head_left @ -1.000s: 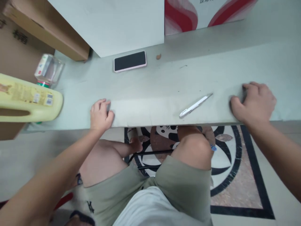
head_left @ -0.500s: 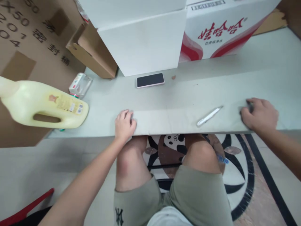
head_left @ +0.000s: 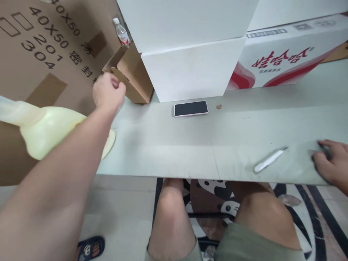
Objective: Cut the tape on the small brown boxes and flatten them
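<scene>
My left hand [head_left: 109, 90] is raised at the left, in front of the rim of a narrow brown cardboard box [head_left: 136, 72]. Its fingers are curled in, with no object visible among them. Below it, my forearm covers much of a pale yellow jug-like bottle [head_left: 51, 128]. At the right edge, my right hand [head_left: 335, 161] rests on the table [head_left: 174, 152], fingers bent around a dark patch, an object or shadow I cannot make out. To the left of this hand lies a white pen-like cutter [head_left: 269, 160] with a thin pointed tip.
A phone [head_left: 191, 108] lies face up before a white box [head_left: 190, 72]. Beside that stands a white carton with red print [head_left: 282, 65]. A small brown scrap [head_left: 219, 106] is near the phone. A large printed carton [head_left: 16, 72] and a clear bottle [head_left: 121, 32] are at the left.
My left hand has lifted off the table's front edge and moved up and left to the brown box. The view has shifted left; my right hand is still on the table.
</scene>
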`<state>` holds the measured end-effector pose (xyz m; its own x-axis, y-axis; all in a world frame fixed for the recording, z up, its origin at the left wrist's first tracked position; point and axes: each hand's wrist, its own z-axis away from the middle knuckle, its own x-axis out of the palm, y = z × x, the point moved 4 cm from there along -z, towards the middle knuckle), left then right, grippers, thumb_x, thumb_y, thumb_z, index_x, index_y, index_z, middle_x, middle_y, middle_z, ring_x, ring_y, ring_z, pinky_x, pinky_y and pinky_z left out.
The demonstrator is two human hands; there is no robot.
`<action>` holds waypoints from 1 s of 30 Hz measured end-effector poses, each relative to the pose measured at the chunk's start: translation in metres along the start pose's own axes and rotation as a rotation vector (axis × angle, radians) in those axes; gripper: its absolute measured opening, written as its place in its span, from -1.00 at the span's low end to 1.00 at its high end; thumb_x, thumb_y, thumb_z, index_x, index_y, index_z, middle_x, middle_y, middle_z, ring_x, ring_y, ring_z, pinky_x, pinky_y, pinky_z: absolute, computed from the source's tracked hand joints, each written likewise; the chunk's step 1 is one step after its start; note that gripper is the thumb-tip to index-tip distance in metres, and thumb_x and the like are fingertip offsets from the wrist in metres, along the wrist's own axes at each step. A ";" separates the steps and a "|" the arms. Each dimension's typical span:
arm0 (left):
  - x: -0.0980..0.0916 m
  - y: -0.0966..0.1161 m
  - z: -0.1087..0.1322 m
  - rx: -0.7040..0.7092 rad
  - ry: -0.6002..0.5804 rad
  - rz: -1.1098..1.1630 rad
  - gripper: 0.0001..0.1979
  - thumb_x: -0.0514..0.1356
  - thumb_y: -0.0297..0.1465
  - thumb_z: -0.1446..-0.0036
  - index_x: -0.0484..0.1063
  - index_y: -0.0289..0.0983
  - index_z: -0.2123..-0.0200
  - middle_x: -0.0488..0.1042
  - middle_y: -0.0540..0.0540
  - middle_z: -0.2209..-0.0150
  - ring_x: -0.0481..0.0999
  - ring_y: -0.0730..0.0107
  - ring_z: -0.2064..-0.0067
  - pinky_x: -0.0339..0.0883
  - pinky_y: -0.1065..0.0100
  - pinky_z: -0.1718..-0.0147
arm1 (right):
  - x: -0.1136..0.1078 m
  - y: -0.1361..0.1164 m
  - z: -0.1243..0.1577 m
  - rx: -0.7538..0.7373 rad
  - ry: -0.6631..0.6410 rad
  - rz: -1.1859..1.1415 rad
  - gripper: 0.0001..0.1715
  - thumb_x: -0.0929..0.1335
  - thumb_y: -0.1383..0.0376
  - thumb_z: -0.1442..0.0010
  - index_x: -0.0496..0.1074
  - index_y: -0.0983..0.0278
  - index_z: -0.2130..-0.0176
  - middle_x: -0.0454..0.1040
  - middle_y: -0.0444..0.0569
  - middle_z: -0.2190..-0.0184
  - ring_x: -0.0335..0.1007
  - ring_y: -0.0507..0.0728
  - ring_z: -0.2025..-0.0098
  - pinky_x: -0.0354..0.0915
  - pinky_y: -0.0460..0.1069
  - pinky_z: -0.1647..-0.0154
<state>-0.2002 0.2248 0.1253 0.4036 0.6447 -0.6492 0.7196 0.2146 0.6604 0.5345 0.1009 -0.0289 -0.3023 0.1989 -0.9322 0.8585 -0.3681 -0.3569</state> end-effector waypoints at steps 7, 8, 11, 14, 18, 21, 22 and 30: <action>0.000 0.043 -0.029 0.168 -0.232 -0.353 -0.63 0.47 -0.67 0.08 0.34 -0.40 0.31 0.51 -0.19 -0.14 0.28 0.07 -0.37 -0.33 -0.47 -0.36 | 0.000 -0.003 -0.001 0.033 -0.051 0.138 -0.29 0.29 0.22 -0.04 0.49 0.23 -0.18 0.41 0.33 -0.30 0.23 0.34 -0.43 0.16 0.24 -0.35; 0.000 0.045 -0.026 0.150 -0.242 -0.332 -0.67 0.44 -0.67 0.04 0.34 -0.39 0.33 0.53 -0.17 -0.09 0.30 0.08 -0.36 -0.32 -0.47 -0.36 | 0.001 -0.002 -0.001 0.029 -0.040 0.148 -0.29 0.29 0.23 -0.05 0.49 0.23 -0.18 0.42 0.32 -0.30 0.25 0.33 -0.42 0.17 0.23 -0.35; -0.003 0.049 -0.010 0.136 -0.266 -0.252 -0.70 0.42 -0.69 0.04 0.38 -0.37 0.34 0.53 -0.15 -0.07 0.26 0.09 -0.38 -0.36 -0.44 -0.37 | 0.003 -0.001 0.000 0.022 -0.015 0.183 -0.32 0.27 0.22 -0.11 0.48 0.25 -0.20 0.44 0.30 -0.28 0.28 0.35 -0.40 0.19 0.21 -0.38; -0.010 0.058 0.017 0.217 -0.298 -0.276 -0.74 0.42 -0.62 -0.01 0.41 -0.36 0.30 0.52 -0.17 -0.08 0.29 0.05 -0.35 -0.30 -0.46 -0.36 | 0.002 -0.004 0.003 -0.014 0.015 0.210 -0.33 0.22 0.16 -0.20 0.46 0.29 -0.21 0.46 0.30 -0.26 0.31 0.38 -0.37 0.21 0.23 -0.39; -0.025 0.078 0.069 0.345 -0.360 -0.391 -0.81 0.38 -0.49 -0.10 0.44 -0.36 0.26 0.53 -0.19 0.03 0.41 -0.06 -0.23 -0.06 -0.46 -0.33 | -0.001 -0.009 0.006 -0.072 0.023 0.243 -0.30 0.17 0.10 -0.24 0.45 0.33 -0.22 0.47 0.29 -0.22 0.35 0.40 -0.32 0.24 0.23 -0.37; -0.040 0.097 0.116 0.392 -0.431 -0.403 -0.80 0.36 -0.43 -0.11 0.49 -0.37 0.21 0.48 -0.14 0.10 0.45 -0.07 -0.19 0.01 -0.37 -0.35 | -0.002 -0.008 0.007 -0.082 0.015 0.275 -0.27 0.15 0.08 -0.24 0.45 0.36 -0.22 0.47 0.30 -0.20 0.37 0.42 -0.29 0.26 0.24 -0.32; -0.045 0.104 0.134 0.430 -0.452 -0.405 -0.78 0.35 -0.40 -0.11 0.50 -0.37 0.18 0.47 -0.12 0.12 0.47 -0.05 -0.16 0.05 -0.31 -0.35 | -0.003 -0.008 0.007 -0.082 0.013 0.277 -0.26 0.15 0.08 -0.24 0.45 0.37 -0.22 0.47 0.31 -0.20 0.37 0.43 -0.29 0.27 0.24 -0.31; -0.045 0.178 0.285 0.770 -0.564 -0.167 -0.83 0.34 -0.37 -0.09 0.61 -0.15 0.19 0.55 -0.07 0.22 0.61 0.04 0.17 0.48 0.02 0.07 | -0.031 -0.078 0.045 -0.194 0.147 -0.328 -0.60 0.35 0.26 -0.07 0.52 0.37 0.09 0.48 0.45 -0.09 0.34 0.49 -0.26 0.10 0.41 -0.34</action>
<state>0.0714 0.0251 0.1645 0.3298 0.1600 -0.9304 0.8843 -0.3974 0.2452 0.4578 0.0826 0.0251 -0.5230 0.4102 -0.7471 0.7927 -0.0880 -0.6032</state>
